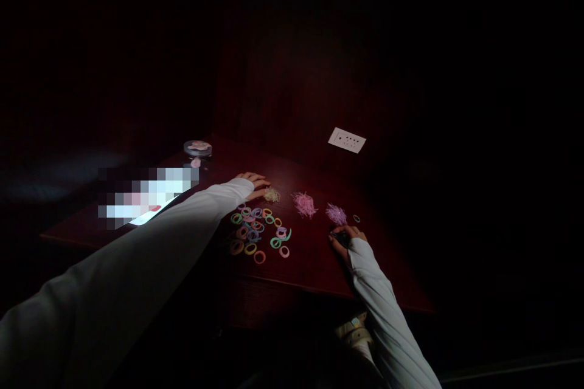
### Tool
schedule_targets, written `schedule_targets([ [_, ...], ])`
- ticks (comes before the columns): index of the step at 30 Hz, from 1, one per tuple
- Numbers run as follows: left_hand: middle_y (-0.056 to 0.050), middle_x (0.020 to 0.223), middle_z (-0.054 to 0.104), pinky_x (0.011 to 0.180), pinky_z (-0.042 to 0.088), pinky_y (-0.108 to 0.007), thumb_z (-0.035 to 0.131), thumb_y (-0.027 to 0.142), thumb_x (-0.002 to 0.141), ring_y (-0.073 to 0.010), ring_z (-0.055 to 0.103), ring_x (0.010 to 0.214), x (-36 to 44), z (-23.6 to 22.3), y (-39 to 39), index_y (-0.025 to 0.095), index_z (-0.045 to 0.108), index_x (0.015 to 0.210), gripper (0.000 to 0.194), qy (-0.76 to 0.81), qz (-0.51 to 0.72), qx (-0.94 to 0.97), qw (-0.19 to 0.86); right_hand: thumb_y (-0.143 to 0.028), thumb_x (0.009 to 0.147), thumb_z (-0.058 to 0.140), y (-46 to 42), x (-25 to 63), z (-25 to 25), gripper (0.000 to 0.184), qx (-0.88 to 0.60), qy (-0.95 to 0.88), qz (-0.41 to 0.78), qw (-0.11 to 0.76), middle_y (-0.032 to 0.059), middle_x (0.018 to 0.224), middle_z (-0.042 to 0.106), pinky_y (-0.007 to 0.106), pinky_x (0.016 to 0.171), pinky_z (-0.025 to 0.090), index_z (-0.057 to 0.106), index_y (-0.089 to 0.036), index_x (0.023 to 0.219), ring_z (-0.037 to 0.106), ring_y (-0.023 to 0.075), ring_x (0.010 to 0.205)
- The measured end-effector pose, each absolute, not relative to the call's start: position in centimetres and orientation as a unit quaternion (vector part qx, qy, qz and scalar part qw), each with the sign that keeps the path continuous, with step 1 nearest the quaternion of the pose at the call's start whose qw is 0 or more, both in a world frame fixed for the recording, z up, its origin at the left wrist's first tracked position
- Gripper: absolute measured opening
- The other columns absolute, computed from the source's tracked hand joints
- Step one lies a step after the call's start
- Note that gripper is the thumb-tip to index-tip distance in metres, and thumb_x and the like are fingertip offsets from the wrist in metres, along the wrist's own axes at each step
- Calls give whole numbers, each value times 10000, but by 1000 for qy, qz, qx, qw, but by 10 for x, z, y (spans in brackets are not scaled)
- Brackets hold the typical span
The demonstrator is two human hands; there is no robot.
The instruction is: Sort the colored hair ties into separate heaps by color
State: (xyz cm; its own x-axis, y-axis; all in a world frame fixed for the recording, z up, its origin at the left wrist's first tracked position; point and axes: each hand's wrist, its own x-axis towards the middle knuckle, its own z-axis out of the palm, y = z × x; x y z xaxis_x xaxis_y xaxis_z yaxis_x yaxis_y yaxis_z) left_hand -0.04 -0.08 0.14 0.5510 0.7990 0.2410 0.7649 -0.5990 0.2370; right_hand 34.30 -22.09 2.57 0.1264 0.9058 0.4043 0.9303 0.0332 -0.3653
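Three small piles of thin strands lie on the dark red table (319,267), in a row slanting toward us from left to right. The yellowish pile (272,195) is right by our left hand (253,185), which is spread, palm down. The pink pile (303,204) sits mid-row, between our hands. The purple pile (336,214) lies just beyond our right hand (351,235), whose fingers curve over a dark object (340,237); we cannot tell whether they grip it.
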Motion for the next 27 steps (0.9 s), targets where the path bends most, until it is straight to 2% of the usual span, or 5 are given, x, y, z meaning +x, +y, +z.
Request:
schedule_targets([
  [6, -53, 1609, 558, 1218, 353, -467, 550, 432, 1057, -309, 461, 1476, -1, 3, -1, 372, 631, 1487, 442, 452, 155, 876, 66, -483, 817, 663, -223, 346, 28, 281, -697, -652, -22, 298, 89, 1032, 766, 435, 908, 497, 773, -256, 941, 646, 293, 969],
  [9, -62, 1613, 554, 1219, 354, -476, 537, 437, 1065, -311, 466, 1470, 0, 2, -1, 369, 623, 1496, 444, 452, 156, 876, 54, -573, 857, 651, -219, 329, 34, 354, -672, -643, -57, 364, 96, 1044, 765, 478, 970, 470, 785, -254, 934, 632, 322, 1046],
  [12, -64, 1599, 570, 1205, 374, -506, 533, 445, 1065, -320, 484, 1452, 1, -1, 0, 385, 629, 1484, 434, 450, 168, 876, 39, -544, 943, 602, -218, 293, 44, 335, -613, -662, -82, 422, 93, 1068, 758, 494, 1034, 437, 790, -267, 951, 621, 316, 1093],
  [20, -26, 1581, 590, 1199, 391, -499, 532, 453, 1063, -303, 489, 1442, 0, 2, -5, 418, 642, 1457, 410, 441, 187, 877, 39, -326, 955, 706, -222, 194, 46, 171, -482, -809, 13, 336, 45, 1143, 760, 428, 992, 457, 806, -323, 1094, 609, 262, 1102],
  [27, -45, 1618, 551, 1215, 379, -522, 539, 446, 1065, -323, 463, 1469, -3, 9, -6, 403, 629, 1482, 428, 436, 157, 884, 55, -368, 877, 827, -206, 189, 29, 114, -479, -799, 90, 351, 49, 1097, 735, 426, 958, 482, 826, -316, 978, 566, 261, 1082],
])
